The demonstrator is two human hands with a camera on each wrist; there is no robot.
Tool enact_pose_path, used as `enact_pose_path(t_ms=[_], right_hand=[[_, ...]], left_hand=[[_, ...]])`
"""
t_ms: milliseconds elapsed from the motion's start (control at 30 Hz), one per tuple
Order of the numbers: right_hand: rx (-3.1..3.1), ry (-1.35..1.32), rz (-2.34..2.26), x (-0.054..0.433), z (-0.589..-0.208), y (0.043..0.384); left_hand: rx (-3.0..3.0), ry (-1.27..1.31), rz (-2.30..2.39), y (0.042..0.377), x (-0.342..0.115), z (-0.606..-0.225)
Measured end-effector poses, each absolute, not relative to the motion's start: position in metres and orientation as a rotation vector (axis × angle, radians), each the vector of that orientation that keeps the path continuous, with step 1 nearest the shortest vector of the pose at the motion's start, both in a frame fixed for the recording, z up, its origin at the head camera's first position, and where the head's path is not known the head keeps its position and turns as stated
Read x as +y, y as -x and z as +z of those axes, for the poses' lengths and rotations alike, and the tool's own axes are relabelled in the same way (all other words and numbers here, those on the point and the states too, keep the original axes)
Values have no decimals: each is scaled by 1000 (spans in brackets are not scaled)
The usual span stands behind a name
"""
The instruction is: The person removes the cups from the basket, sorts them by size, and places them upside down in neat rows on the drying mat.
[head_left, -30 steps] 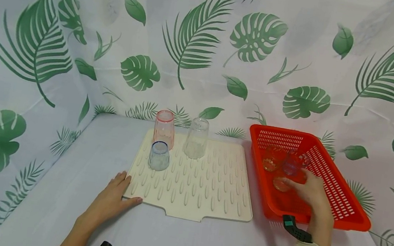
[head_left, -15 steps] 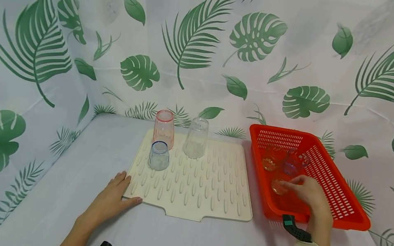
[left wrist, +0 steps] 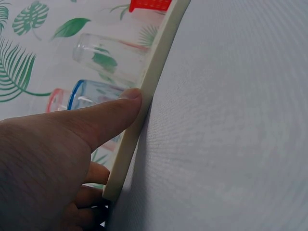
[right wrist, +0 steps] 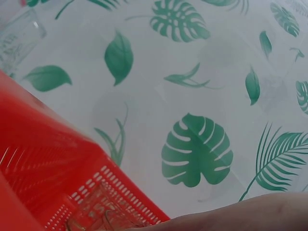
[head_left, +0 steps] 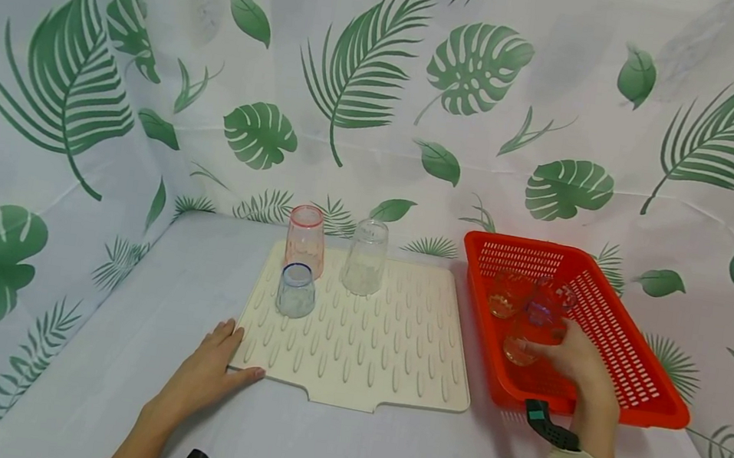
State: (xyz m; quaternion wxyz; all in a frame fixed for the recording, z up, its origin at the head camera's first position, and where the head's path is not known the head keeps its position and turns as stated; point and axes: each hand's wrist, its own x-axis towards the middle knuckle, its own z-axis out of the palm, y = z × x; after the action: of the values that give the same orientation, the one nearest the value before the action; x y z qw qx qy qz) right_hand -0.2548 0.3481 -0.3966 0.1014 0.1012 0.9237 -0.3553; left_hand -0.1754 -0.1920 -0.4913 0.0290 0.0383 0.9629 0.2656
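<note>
My right hand (head_left: 576, 357) reaches into the red basket (head_left: 628, 364) and grips a clear drinking glass (head_left: 519, 351) lying near its front; the far fingers are partly hidden. Behind that glass are a purple-tinted glass (head_left: 540, 312) and another clear glass (head_left: 502, 304). My left hand (head_left: 198, 369) rests on the front left corner of the cream draining mat (head_left: 394, 341), thumb against its edge in the left wrist view. On the mat stand a tall pink-rimmed glass (head_left: 306, 240), a short blue-rimmed glass (head_left: 296, 293) and a tall clear glass (head_left: 366, 258).
A white cloth (head_left: 379, 455) covers the table. Leaf-patterned curtain (head_left: 462, 141) closes off the back and the left side. The basket's perforated walls rise around the glasses, close to the right edge of the mat.
My right hand's fingers first draw together near the front glass, then spread around it. That glass has shifted slightly toward the front. My left hand stays still.
</note>
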Motion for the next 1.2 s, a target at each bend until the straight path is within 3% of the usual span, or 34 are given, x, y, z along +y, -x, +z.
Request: enact_pose_path(t_ms=[267,1200], right_hand=[[2749,-291,-917,349,-393,252],[2813,-387,-1139,340,-375,241]], left_hand=[[2973,-117,823,175,-192,-491],[2980,-134,839,175,-192,-492]])
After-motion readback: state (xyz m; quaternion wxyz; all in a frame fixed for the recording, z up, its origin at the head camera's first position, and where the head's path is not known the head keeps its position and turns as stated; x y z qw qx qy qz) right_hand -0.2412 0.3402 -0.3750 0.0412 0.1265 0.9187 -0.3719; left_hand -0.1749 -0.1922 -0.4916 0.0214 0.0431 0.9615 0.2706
